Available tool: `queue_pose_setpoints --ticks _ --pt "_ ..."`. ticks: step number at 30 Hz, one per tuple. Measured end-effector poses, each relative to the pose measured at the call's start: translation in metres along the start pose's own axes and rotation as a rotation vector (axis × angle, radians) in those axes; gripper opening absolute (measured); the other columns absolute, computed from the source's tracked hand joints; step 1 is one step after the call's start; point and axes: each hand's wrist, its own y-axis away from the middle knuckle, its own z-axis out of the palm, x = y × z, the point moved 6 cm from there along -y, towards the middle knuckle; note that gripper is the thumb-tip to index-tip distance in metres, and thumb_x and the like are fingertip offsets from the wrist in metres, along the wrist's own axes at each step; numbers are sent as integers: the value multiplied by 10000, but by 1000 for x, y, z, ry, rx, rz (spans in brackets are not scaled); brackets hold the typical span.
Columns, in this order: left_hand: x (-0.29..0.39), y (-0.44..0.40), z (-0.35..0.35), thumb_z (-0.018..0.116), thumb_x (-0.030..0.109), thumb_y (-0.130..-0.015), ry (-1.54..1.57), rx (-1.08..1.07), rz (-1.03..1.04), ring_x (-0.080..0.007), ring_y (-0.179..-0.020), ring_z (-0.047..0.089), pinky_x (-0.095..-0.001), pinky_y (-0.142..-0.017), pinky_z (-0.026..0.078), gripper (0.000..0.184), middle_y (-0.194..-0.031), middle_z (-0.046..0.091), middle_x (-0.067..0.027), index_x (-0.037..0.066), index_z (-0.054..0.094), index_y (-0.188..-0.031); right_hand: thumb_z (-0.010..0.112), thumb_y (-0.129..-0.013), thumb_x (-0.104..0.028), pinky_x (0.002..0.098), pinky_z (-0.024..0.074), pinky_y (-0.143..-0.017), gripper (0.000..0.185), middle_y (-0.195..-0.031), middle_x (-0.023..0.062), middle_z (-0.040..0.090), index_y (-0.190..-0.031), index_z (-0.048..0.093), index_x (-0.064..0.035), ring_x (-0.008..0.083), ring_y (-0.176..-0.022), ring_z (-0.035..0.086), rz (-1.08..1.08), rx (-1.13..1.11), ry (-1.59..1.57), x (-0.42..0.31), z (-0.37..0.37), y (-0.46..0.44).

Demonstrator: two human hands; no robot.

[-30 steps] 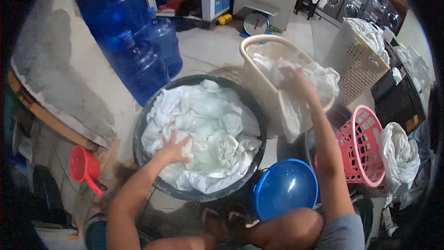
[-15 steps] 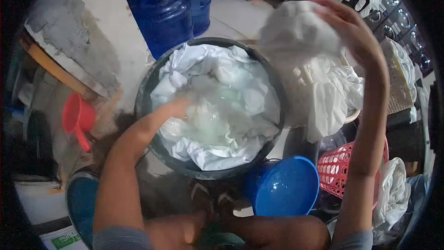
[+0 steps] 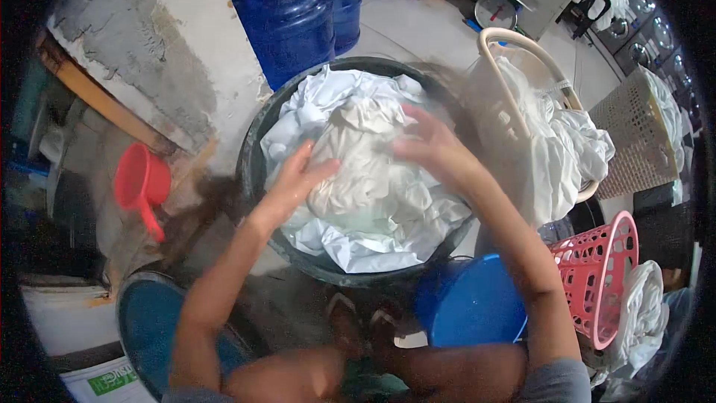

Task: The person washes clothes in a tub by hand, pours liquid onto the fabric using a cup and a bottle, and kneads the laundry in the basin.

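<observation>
The dark round tub [image 3: 250, 157] was the largest thing, standing on the floor in front of the person's feet. Wet white cloths [image 3: 373, 250] filled much of it, with pale water showing between them. Beyond the tub's far left side stood large blue water bottles [image 3: 298, 22]. A beige basket [image 3: 531, 60] stood just right of the tub, white fabric [image 3: 563, 157] piled in it and draped over its rim; a lattice hamper [image 3: 634, 142] stood farther right of the tub. A blue basin [image 3: 477, 306] sat at the tub's near right, tilted, and a pink basket [image 3: 585, 276] lay farther out on that same side. An off-white cloth bundle [image 3: 358, 145] rested inside the tub, crumpled on top of the other cloths, around the middle. A red dipper [image 3: 145, 179] lay left of the tub, and a dial scale [image 3: 495, 12] stood beyond its far right side.

Smallest were the two hands, both over the tub. The left hand [image 3: 297, 179] was at the bundle's left side, thumb and fingers apart. The right hand [image 3: 436, 149], blurred, was at its right side with fingers spread; whether they pressed the fabric could not be told.
</observation>
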Motion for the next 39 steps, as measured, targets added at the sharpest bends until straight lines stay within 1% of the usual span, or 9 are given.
queue_pose_setpoints --ticks 5,11,15,18,23,28,30,36,39 --pt "29 12 -4 634 190 -903 -222 -190 -4 -97 -1023 530 -251 -894 431 426 -1136 592 -57 -58 518 -1229 718 -834 -180 223 430 -591 146 -731 -45 594 -860 619 -76 48 -666 530 -45 117 336 -14 0 12" --pt "33 16 -33 532 242 -966 -444 -120 57 -103 -958 562 -255 -865 441 356 -1053 624 -55 -34 567 -1188 673 -882 -247 221 444 -695 208 -803 -25 635 -883 646 -41 50 -705 549 4 28 84 -24 20 20" --pt "53 23 -5 614 216 -918 -17 -178 -25 -164 -1004 579 -307 -898 458 391 -1059 602 -79 14 513 -1237 648 -904 -258 236 453 -757 242 -883 -3 661 -949 652 -20 62 -798 577 -62 21 135 -36 17 16" --pt "70 31 36 683 264 -864 -484 -7 333 -194 -1058 564 -346 -898 468 492 -1140 576 -105 11 492 -1241 644 -906 -244 238 454 -760 228 -895 6 665 -960 657 -23 61 -815 576 -60 -45 -20 -40 26 21" --pt "48 19 7 629 58 -862 -471 102 251 -88 -865 580 -258 -791 477 198 -895 634 -25 -32 603 -1037 642 -905 -224 239 459 -757 224 -901 31 672 -959 656 -7 70 -805 589 -50 7 -42 -42 11 31" --pt "74 33 -62 598 182 -903 -557 242 66 -83 -855 592 -248 -784 488 253 -945 645 -27 -9 624 -1067 628 -907 -192 261 497 -729 153 -797 12 654 -890 642 -40 97 -715 599 -46 360 -248 -57 -42 43" --pt "74 45 -73 572 218 -917 -169 332 -78 -107 -784 618 -253 -699 505 217 -877 657 -9 29 649 -990 615 -916 -184 252 485 -664 152 -705 -19 588 -805 597 -82 88 -617 538 -135 310 -320 -30 -113 35" --pt "52 55 -144 571 183 -904 -61 453 10 -112 -802 610 -278 -695 518 225 -931 645 -19 42 609 -1075 712 -815 -264 273 449 -644 281 -547 9 499 -636 565 -104 117 -564 517 -4 333 640 -23 -97 53" --pt "47 47 -135 672 167 -809 -769 445 37 -170 -905 605 -299 -752 514 367 -1173 557 -116 53 586 -1147 801 -667 -300 340 472 -759 296 -663 135 599 -777 643 -76 272 -756 634 172 5 1303 14 -86 51"
